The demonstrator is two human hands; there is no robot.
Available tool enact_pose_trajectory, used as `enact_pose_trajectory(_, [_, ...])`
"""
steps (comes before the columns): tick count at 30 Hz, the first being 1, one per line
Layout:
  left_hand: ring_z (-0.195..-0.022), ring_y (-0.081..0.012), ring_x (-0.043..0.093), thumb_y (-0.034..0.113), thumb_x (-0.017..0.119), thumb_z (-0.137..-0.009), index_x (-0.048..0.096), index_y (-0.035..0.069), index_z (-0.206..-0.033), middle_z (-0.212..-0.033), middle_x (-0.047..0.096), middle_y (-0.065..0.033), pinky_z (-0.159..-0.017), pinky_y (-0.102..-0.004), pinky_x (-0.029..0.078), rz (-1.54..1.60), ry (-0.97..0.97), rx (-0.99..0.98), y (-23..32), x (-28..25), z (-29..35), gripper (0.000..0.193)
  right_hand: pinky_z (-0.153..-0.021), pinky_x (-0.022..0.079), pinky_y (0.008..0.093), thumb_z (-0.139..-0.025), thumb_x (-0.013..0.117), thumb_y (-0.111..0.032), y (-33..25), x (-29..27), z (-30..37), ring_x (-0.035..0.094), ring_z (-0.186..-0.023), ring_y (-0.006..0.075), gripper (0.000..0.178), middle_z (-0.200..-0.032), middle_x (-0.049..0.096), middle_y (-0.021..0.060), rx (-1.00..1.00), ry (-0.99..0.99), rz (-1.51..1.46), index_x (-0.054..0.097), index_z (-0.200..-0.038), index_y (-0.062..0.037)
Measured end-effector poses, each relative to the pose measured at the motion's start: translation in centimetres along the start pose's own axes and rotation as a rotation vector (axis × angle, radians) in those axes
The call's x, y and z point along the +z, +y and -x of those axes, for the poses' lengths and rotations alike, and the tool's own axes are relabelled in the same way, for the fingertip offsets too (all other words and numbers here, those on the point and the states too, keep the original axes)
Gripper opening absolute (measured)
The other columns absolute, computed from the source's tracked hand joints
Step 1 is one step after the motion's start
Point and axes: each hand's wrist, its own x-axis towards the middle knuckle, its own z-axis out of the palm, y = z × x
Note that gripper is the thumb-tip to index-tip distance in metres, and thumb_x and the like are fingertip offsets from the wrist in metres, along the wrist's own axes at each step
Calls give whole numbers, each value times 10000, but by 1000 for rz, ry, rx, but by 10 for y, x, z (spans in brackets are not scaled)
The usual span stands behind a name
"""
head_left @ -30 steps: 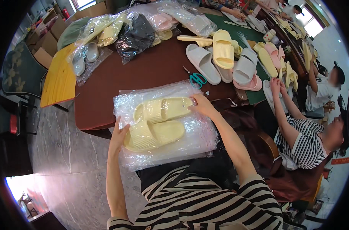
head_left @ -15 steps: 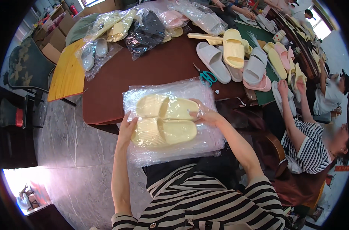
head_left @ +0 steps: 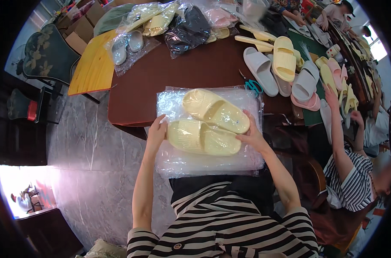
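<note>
Two pale yellow slippers lie side by side, toes left, over a stack of clear plastic bags (head_left: 204, 166) on my lap at the table edge. Glare from clear film shows over them. The far slipper (head_left: 230, 117) is tilted with its heel toward the right; the near slipper (head_left: 184, 136) lies straighter. My left hand (head_left: 157, 132) is closed at the toe end, pinching the clear plastic beside the near slipper. At the heel end, my right hand (head_left: 254, 134) grips the slippers, thumb by the near heel and fingers at the far one.
Teal-handled scissors (head_left: 253, 87) lie beyond the bags on the brown table (head_left: 161, 81). Loose grey slippers (head_left: 262, 71) and yellow slippers (head_left: 285, 58) are piled to the right. Bagged slippers (head_left: 161, 21) and a black plastic bag (head_left: 187, 32) sit at the back. A co-worker in stripes (head_left: 352, 180) is at right.
The far slipper has turned, its heel swinging nearer and its toe farther away. My right hand has shifted to the heels. The whole view has moved slightly.
</note>
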Motion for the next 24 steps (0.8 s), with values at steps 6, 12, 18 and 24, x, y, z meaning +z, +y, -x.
enact_pose_trajectory(6, [-601, -266, 669, 212, 529, -984, 515, 53, -1352, -729, 659, -189, -629, -388, 522, -370, 100, 200, 12, 11, 20, 401, -1063, 413, 384, -758, 737, 42, 2, 4, 1, 379, -1356, 253, 1012, -1474, 350, 97, 13, 56, -19, 140, -1546, -176])
enact_pose_trajectory(12, [-641, -317, 666, 196, 523, -995, 538, 63, -1295, -707, 645, -206, -610, -423, 486, -519, 169, 287, 24, 11, 37, 328, -1046, 431, 373, -759, 748, 29, -14, 8, 6, 370, -1368, 236, 1030, -1491, 339, 63, 122, 63, -72, 137, -1555, -203])
enact_pose_trajectory(18, [-707, -373, 659, 129, 531, -985, 540, 74, -1273, -764, 642, -227, -638, -438, 483, -462, 223, 443, 18, -6, 38, 293, -1093, 376, 326, -755, 750, 21, -26, -20, -8, 356, -1388, 207, 1010, -1501, 353, 53, 163, -2, -118, 170, -1554, -189])
enact_pose_trajectory(24, [-815, -345, 629, 140, 580, -956, 557, 62, -1265, -888, 622, -163, -727, -441, 502, -850, 285, 475, 35, -18, 56, 319, -1064, 402, 352, -759, 716, 28, -28, -56, -7, 419, -1334, 212, 970, -1472, 391, 72, 56, 17, -30, 192, -1548, -181])
